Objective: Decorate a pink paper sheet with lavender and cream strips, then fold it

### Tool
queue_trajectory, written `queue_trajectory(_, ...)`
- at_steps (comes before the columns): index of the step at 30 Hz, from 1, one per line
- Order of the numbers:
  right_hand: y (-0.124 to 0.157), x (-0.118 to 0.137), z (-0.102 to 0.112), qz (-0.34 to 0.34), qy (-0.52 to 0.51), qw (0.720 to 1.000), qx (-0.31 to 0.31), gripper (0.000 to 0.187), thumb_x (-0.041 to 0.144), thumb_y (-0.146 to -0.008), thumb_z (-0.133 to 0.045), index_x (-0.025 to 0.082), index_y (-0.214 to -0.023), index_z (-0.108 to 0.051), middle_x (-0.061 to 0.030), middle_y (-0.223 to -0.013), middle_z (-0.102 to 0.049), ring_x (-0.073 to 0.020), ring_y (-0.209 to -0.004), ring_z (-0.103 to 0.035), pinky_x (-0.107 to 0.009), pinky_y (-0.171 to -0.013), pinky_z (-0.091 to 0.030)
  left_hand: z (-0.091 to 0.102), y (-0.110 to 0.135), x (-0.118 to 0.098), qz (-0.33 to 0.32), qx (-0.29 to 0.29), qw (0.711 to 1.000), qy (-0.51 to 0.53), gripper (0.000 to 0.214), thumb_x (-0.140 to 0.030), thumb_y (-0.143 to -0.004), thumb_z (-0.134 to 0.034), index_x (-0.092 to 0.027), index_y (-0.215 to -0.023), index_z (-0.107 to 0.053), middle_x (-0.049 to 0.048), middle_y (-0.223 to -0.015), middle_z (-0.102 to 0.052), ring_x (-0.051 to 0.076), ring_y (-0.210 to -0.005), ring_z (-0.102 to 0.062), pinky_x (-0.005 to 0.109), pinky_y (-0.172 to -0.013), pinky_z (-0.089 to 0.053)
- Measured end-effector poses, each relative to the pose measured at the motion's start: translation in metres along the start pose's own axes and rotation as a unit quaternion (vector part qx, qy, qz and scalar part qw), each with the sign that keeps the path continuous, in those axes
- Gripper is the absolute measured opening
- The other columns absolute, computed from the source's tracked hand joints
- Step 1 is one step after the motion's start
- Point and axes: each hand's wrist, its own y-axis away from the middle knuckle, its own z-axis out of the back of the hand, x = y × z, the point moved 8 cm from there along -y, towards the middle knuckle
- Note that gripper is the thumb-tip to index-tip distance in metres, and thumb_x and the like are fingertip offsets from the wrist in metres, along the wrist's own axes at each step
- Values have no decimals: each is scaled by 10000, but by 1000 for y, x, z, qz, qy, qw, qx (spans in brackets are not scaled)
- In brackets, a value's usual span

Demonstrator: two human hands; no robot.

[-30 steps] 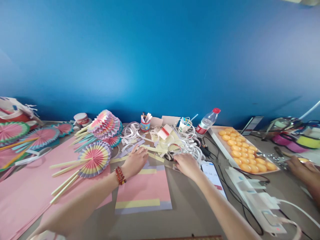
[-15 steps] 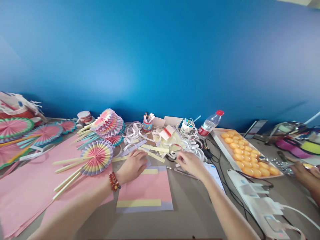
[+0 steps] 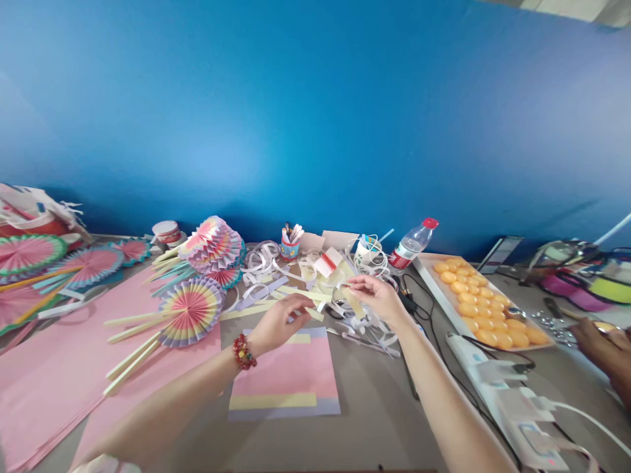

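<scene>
A pink paper sheet [image 3: 286, 371] lies in front of me, with lilac bands and pale yellow strips along its near and far edges. My left hand [image 3: 283, 322] hovers over the sheet's far edge, fingers loosely curved and apart from the thumb, holding nothing I can see. Farther right, my right hand [image 3: 377, 295] is raised over the tangled paper strips [image 3: 367, 322], its thumb and fingertips pinched together. What sits in that pinch is too small to name. Several pale yellow strips [image 3: 293, 293] lie just beyond my left hand.
Folded paper fans [image 3: 191, 312] rest on large pink sheets [image 3: 44, 387] at left. A pen cup [image 3: 290, 246] and a bottle [image 3: 411, 246] stand near the wall. At right are a tray of orange oval pieces [image 3: 463, 297], a power strip [image 3: 497, 394] and another person's hand [image 3: 599, 345].
My right hand has lifted away from the table and turned, fingers pinched. My left hand has shifted right and risen off the paper, its fingers spreading from the thumb.
</scene>
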Motion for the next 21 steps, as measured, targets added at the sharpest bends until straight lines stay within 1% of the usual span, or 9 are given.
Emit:
queue_trajectory(2,5,9,-9,3,-19,1000,13,294,379,-806,-659,184,-1026,-669,-65,-901,-731,-204,-831,-691,-323,-764,-548,-4,-5,1,33,1,999,30,286,-381,-913,-576,-192,-1112,-656,90,-1109,-671,190,-890,-663,279,-737,-534)
queue_trajectory(4,12,19,-21,8,-34,999,16,279,363,-811,-656,194,-1033,-668,-59,-908,-726,-200,-854,-691,-321,-785,-548,-11,-9,1,68,18,995,68,338,-439,-878,-619,-184,-1096,-658,88,-1056,-687,200,-882,-664,276,-717,-525)
queue_trajectory(8,26,38,-36,33,-53,998,-24,267,318,-832,-628,212,-1077,-649,-55,-936,-707,-195,-877,-685,-318,-797,-549,-39,-9,-6,124,104,964,213,379,-499,-873,-591,-156,-1032,-614,92,-963,-686,211,-895,-680,255,-671,-515)
queue_trajectory(10,34,45,-39,54,-56,996,-46,245,297,-844,-620,222,-1075,-651,-50,-943,-698,-186,-860,-680,-316,-801,-546,-45,-9,-9,126,109,957,236,331,-478,-888,-547,-155,-955,-568,74,-900,-668,189,-854,-682,252,-673,-516)
queue_trajectory(13,46,51,-39,69,-47,995,-52,209,276,-857,-612,234,-1056,-660,-40,-941,-689,-174,-834,-667,-309,-803,-535,-41,-11,-7,113,78,970,203,264,-432,-894,-488,-171,-853,-494,25,-800,-612,138,-741,-643,253,-677,-512)
queue_trajectory(15,53,51,-38,63,-47,996,-39,207,272,-866,-602,235,-1063,-657,-34,-913,-678,-168,-815,-657,-294,-772,-533,-35,-11,-6,103,71,978,168,216,-381,-884,-480,-179,-808,-473,-4,-735,-572,116,-669,-595,238,-644,-485)
queue_trajectory(16,56,52,-38,57,-50,997,-28,231,277,-870,-598,236,-1092,-646,-36,-921,-671,-167,-816,-654,-287,-758,-534,-33,-10,-6,96,75,982,145,185,-343,-867,-496,-180,-783,-474,-17,-703,-555,109,-639,-570,226,-616,-460)
queue_trajectory(19,63,53,-45,36,-53,998,23,369,298,-859,-623,244,-1222,-581,-58,-1063,-650,-174,-875,-650,-286,-766,-533,-29,-8,-12,69,101,990,68,96,-216,-791,-560,-177,-724,-504,-44,-633,-520,98,-583,-500,209,-555,-371)
queue_trajectory(21,66,51,-54,20,-41,997,64,371,303,-849,-640,243,-1210,-581,-46,-1026,-662,-168,-838,-649,-278,-749,-525,-29,-5,-17,52,116,992,22,67,-170,-760,-584,-176,-716,-534,-47,-628,-530,99,-574,-484,217,-555,-348)
